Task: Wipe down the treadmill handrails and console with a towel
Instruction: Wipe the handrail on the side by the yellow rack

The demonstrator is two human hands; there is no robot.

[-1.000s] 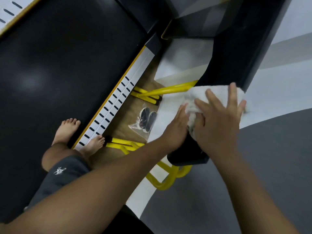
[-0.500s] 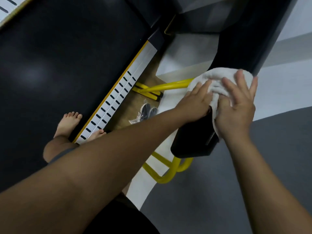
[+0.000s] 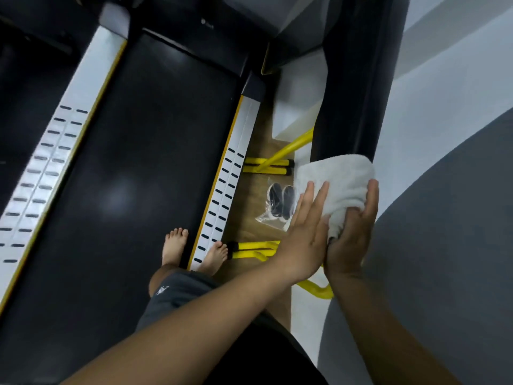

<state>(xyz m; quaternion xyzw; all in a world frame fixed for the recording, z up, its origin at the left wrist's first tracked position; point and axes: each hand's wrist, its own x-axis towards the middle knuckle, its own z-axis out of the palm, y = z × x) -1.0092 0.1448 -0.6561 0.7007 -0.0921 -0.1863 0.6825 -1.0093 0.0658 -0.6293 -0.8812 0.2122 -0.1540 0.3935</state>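
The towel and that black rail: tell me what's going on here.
A person standing barefoot on the treadmill belt is wiping the black handrail on their right side. Both hands press a white towel around the rail's near end: the left hand lies flat with straight fingers against the towel's left side, and the right hand cups its right side. On the floor beside the treadmill lie yellow bars and a clear bag holding dark items.

Dim indoor light, soft glare patches on the black treadmill belt (image 3: 144, 190), slight motion blur, wide-angle bending at edges.
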